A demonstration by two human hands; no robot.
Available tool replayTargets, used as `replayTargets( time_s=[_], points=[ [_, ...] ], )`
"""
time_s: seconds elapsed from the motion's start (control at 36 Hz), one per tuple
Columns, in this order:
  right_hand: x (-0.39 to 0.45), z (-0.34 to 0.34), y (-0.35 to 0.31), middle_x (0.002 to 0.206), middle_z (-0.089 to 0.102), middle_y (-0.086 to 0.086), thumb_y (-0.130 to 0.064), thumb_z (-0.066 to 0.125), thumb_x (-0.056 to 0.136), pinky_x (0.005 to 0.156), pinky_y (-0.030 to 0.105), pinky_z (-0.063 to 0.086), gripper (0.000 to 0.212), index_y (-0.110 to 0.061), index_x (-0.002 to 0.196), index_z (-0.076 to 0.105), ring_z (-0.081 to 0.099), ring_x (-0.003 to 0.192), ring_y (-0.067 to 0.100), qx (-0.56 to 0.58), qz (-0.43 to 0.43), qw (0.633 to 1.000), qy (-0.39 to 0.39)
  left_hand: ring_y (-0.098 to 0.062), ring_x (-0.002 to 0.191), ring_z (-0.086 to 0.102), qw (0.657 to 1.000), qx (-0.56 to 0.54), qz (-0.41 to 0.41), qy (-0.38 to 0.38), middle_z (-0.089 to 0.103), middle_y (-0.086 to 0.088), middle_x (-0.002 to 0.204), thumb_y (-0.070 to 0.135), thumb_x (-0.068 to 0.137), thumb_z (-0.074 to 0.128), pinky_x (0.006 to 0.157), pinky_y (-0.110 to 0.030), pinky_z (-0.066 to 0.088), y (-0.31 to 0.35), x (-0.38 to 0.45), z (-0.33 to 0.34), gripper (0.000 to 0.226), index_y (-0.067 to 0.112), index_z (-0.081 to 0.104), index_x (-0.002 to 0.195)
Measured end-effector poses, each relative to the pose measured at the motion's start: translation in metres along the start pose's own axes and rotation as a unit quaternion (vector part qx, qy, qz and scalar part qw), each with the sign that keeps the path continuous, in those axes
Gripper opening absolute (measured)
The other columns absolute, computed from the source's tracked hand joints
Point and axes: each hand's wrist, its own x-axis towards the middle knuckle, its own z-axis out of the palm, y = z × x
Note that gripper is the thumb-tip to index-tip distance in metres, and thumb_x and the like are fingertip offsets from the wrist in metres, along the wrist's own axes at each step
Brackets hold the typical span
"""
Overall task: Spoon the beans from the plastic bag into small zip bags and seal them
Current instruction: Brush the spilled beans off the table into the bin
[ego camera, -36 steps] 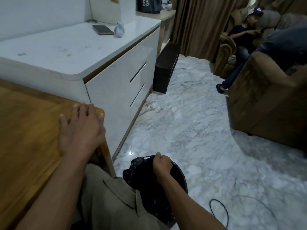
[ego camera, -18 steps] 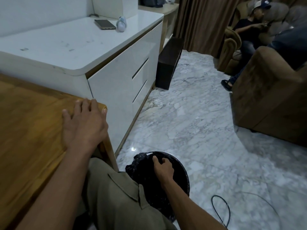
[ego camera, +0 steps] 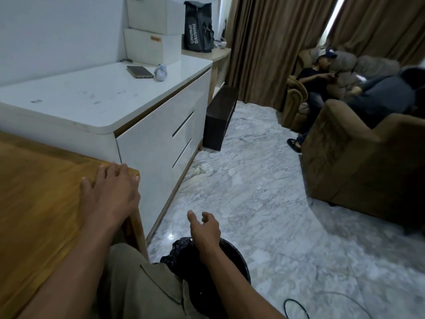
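1. Marble floor [ego camera: 264,192], grey-veined, filling the middle and right of the view.
2. White cabinet [ego camera: 103,104] at upper left, drawers facing the floor, set just behind the table.
3. Wooden table [ego camera: 34,203] at lower left, its near corner under the left hand.
4. Brown armchair [ego camera: 368,166] at right, with a seated person [ego camera: 319,81] in a cap farther back, in front of brown curtains [ego camera: 264,42].
5. Two stacked white boxes [ego camera: 151,33] at the back of the cabinet top; dark bag [ego camera: 199,28] with white lettering just beside them on a lower shelf.
6. Black bin [ego camera: 239,263] on the floor beside the table leg, lined with a black plastic liner [ego camera: 174,254]; contents not visible.
7. Left hand [ego camera: 110,194] flat on the table corner, fingers [ego camera: 122,171] straight and spread, tips reaching the edge, nothing held.
8. Right hand [ego camera: 204,229] in the air above the bin's rim, apart from it, fingers loosely curled, thumb out, nothing held.
9. Phone [ego camera: 139,72] lying flat on the cabinet top, a small pale object [ego camera: 161,73] just beside it.
10. Thin black cable [ego camera: 296,307] looping on the floor at the bottom edge.
11. Beans, plastic bag and zip bags: nowhere in view.
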Motion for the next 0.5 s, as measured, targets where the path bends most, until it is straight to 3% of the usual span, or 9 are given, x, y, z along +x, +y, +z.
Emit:
replayTargets(
  time_s=[0.14,0.25,0.39,0.5],
  points=[
    [-0.019,0.0,-0.045,0.144,0.051,0.003,-0.052,0.065,0.09,0.107,0.037,0.045,0.062,-0.02,0.141,0.05,0.051,0.13,0.02,0.024,-0.049,0.998,-0.02,-0.031,0.141,0.038,0.999,-0.036,-0.008,-0.014,0.042,-0.009,0.152,0.045,0.102,0.035,0.114,-0.059,0.027,0.007,-0.004,-0.014,0.053,0.017,0.039,0.147],
    [-0.043,0.0,-0.081,0.137,0.056,-0.001,-0.047,0.066,0.091,0.09,0.027,0.047,0.054,-0.022,0.136,0.054,0.056,0.12,0.015,0.05,-0.095,0.993,-0.056,-0.033,0.137,0.043,0.994,-0.106,-0.006,-0.013,0.043,-0.01,0.153,0.046,0.102,0.037,0.112,-0.058,0.034,0.011,-0.007,-0.02,0.057,0.017,0.036,0.151],
    [-0.074,0.006,-0.116,0.131,0.06,-0.002,-0.042,0.067,0.092,0.095,0.032,0.053,0.045,-0.024,0.132,0.056,0.059,0.115,0.014,0.051,-0.158,0.981,-0.099,-0.032,0.137,0.045,0.985,-0.168,-0.017,0.019,0.043,-0.01,0.154,0.048,0.102,0.04,0.11,-0.052,0.04,0.016,-0.025,-0.04,0.057,0.018,0.036,0.151],
    [-0.094,0.02,-0.136,0.128,0.063,-0.002,-0.041,0.068,0.092,0.08,0.02,0.049,0.045,-0.024,0.132,0.058,0.06,0.105,0.01,0.04,-0.208,0.967,-0.145,-0.03,0.131,0.05,0.981,-0.179,-0.037,0.067,0.05,-0.009,0.147,0.048,0.102,0.038,0.106,-0.05,0.043,0.0,-0.042,-0.055,0.054,0.019,0.041,0.147]
  ],
)
